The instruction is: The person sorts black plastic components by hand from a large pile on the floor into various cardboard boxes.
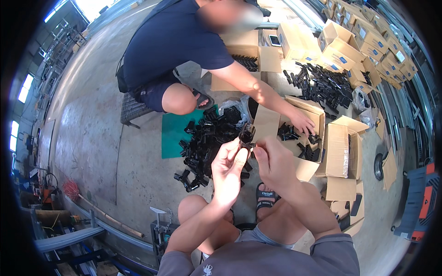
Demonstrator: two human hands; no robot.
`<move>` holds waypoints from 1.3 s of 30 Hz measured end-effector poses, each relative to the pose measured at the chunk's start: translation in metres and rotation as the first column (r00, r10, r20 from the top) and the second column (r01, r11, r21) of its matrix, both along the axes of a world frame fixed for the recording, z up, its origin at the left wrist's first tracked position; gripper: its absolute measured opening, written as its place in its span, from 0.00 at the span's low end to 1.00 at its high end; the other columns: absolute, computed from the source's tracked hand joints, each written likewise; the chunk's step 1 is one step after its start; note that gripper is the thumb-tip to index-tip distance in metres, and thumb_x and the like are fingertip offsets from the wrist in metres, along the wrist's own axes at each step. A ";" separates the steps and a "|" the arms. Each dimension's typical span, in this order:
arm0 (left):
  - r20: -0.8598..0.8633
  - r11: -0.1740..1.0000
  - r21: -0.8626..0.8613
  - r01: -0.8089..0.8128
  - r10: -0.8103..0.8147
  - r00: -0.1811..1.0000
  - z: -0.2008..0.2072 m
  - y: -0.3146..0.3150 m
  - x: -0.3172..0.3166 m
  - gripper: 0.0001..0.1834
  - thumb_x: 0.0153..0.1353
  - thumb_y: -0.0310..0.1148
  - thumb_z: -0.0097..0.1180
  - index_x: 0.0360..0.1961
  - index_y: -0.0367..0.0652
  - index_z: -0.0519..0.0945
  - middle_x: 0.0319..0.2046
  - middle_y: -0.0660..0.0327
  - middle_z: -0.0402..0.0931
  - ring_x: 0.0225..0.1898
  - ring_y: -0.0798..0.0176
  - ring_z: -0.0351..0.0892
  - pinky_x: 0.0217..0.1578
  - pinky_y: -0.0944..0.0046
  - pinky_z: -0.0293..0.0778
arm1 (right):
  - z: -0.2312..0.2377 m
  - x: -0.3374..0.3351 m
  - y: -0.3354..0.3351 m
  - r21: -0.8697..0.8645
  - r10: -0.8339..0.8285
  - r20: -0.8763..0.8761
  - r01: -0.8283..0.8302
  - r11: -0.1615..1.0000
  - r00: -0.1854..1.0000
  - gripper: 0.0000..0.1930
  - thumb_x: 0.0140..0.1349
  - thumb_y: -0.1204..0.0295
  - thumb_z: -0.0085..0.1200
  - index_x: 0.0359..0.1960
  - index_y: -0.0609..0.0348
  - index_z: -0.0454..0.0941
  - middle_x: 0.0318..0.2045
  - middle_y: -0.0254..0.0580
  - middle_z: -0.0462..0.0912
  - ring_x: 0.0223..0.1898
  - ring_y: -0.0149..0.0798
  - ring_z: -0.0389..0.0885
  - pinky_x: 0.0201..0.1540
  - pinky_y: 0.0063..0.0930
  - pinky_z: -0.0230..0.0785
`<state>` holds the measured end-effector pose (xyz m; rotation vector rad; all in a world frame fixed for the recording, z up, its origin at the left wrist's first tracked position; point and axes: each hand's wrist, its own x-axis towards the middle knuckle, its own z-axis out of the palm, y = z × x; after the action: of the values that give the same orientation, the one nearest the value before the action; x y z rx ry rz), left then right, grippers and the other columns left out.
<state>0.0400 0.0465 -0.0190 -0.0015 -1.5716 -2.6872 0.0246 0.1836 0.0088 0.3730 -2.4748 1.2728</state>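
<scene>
Pointing up mid-frame, the black part (247, 133) is pinched in the left hand (227, 168); the right hand (277, 164) curls just right, hold unclear.

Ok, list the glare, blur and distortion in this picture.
Head view: the windows at left are blown out; glare brightens part of the left hand; the co-worker's head is blurred; long metal bars curve along the right rim.

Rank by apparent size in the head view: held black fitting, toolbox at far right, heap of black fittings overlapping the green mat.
1. Heap of black fittings
2. Toolbox
3. Held black fitting
</scene>
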 end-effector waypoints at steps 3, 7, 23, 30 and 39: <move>0.009 1.000 0.001 0.000 0.000 1.000 0.001 0.000 -0.001 0.16 0.69 0.23 0.53 0.56 0.34 0.73 0.50 0.59 0.79 0.50 0.70 0.77 0.54 0.68 0.71 | 0.004 -0.002 -0.006 -0.048 -0.024 0.011 0.024 0.999 1.000 0.11 0.69 0.66 0.49 0.32 0.60 0.75 0.24 0.49 0.77 0.28 0.55 0.78 0.30 0.42 0.69; 0.070 0.999 0.023 0.025 -0.026 0.997 0.003 -0.001 0.000 0.14 0.70 0.24 0.53 0.55 0.34 0.73 0.48 0.60 0.80 0.47 0.69 0.78 0.52 0.67 0.73 | -0.002 -0.003 0.008 -0.023 0.002 0.228 0.003 1.000 0.974 0.13 0.71 0.64 0.47 0.33 0.62 0.75 0.21 0.45 0.76 0.26 0.47 0.80 0.29 0.36 0.69; 0.159 0.664 -0.709 0.238 -0.178 0.971 0.011 0.010 0.010 0.37 0.59 0.34 0.65 0.68 0.42 0.64 0.59 0.43 0.73 0.58 0.46 0.76 0.57 0.54 0.75 | -0.051 -0.008 0.102 -0.210 0.011 0.458 0.096 0.973 0.889 0.20 0.61 0.63 0.63 0.48 0.67 0.80 0.37 0.48 0.86 0.38 0.36 0.84 0.44 0.29 0.75; 0.103 0.656 -0.706 0.268 -0.280 0.955 0.022 -0.012 0.003 0.27 0.59 0.29 0.63 0.61 0.43 0.74 0.55 0.52 0.79 0.56 0.53 0.79 0.57 0.55 0.73 | -0.204 0.064 0.202 0.457 -0.374 0.666 0.042 0.888 0.645 0.21 0.56 0.58 0.64 0.44 0.62 0.82 0.36 0.52 0.86 0.38 0.49 0.86 0.43 0.40 0.76; 0.110 0.606 -0.746 0.276 -0.296 0.949 0.021 -0.006 -0.002 0.20 0.59 0.28 0.63 0.54 0.40 0.79 0.48 0.52 0.82 0.50 0.55 0.82 0.54 0.58 0.75 | -0.259 0.058 0.177 0.550 -0.435 0.638 0.020 0.835 0.635 0.18 0.59 0.56 0.59 0.40 0.59 0.84 0.35 0.53 0.85 0.39 0.53 0.85 0.43 0.45 0.76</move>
<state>0.0376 0.0410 0.0017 -0.3324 -2.7553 -1.9296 0.0826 0.3609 -0.2498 -0.4987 -3.4037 0.7039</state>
